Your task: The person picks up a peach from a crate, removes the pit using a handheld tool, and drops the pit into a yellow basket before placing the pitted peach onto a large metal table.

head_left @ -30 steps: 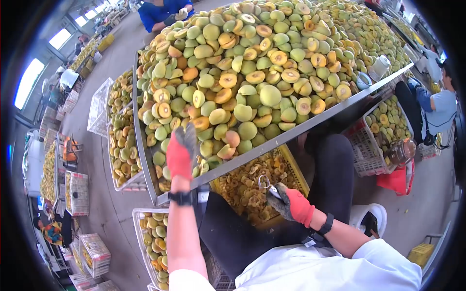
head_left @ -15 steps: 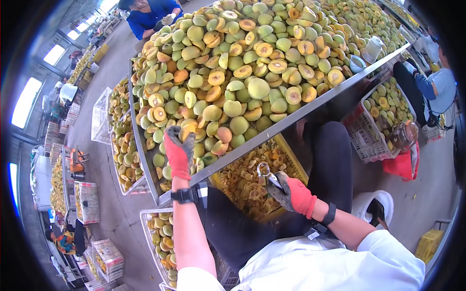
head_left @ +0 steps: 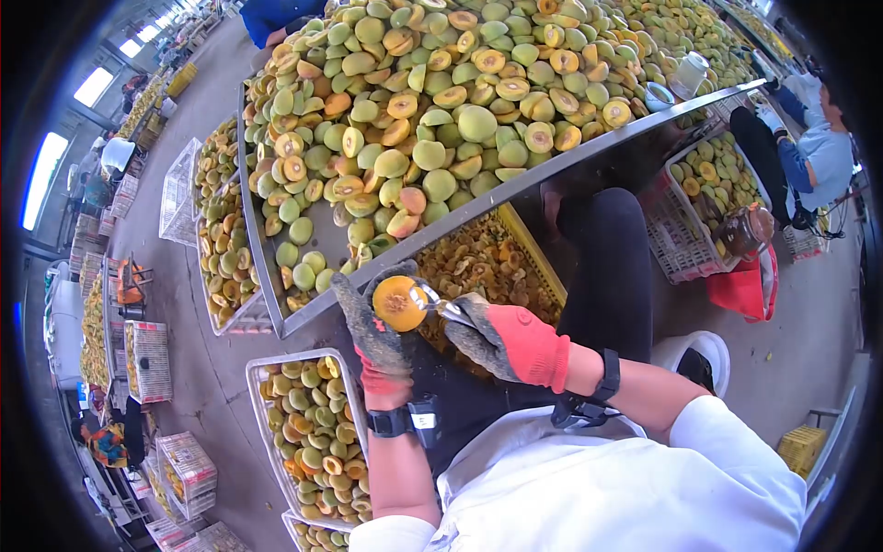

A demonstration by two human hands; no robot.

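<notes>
My left hand (head_left: 375,339), in a red and grey glove, holds a halved peach (head_left: 399,303) cut face up, just in front of the metal table's rim (head_left: 478,204). My right hand (head_left: 501,339), also gloved, grips a metal pitting tool (head_left: 443,307) whose tip touches the peach half's right side. Both hands are over my lap, above a yellow crate of pits and scraps (head_left: 478,262). The table carries a big heap of green and orange peach halves (head_left: 441,101).
White crates of peach halves stand at my left (head_left: 308,432) and beside the table (head_left: 221,248). Another crate (head_left: 704,198) and a glass jar (head_left: 740,230) lie to the right, near a seated person in blue (head_left: 814,152). A white bucket (head_left: 685,354) sits by my knee.
My left hand took a peach half off the table heap and brought it down to my lap. My right hand rose with the tool to meet it. The view tilted downward.
</notes>
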